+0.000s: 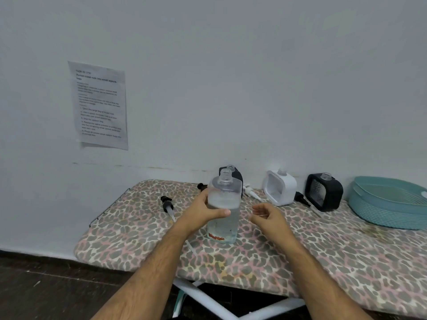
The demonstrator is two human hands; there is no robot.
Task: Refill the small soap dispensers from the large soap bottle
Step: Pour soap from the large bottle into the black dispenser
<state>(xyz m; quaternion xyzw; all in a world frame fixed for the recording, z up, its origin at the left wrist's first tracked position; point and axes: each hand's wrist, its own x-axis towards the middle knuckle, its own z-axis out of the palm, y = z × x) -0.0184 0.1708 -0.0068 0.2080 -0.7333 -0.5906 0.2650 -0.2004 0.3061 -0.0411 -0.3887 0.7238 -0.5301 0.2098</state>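
Gripping large soap bottle (223,209) at mid-body, left hand (203,210) wrapping it, thumb across front. Bottle standing upright at table (129,234) middle, cap off, about half full: probably heavy, clear plastic likely slippery, walls perhaps yielding under squeeze. Better hold seeming at waist above liquid line. Right hand (268,215) hovering just beside, fingers loosely curled, holding nothing. Small dispensers waiting far right: white dispenser (280,189), black dispenser (323,191), necks open. Loose pump (167,204) lying left. Near table edge close; basket (388,204) limiting room at right.

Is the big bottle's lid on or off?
Off. The large soap bottle shows a bare threaded neck with no cap, held upright by the left hand.
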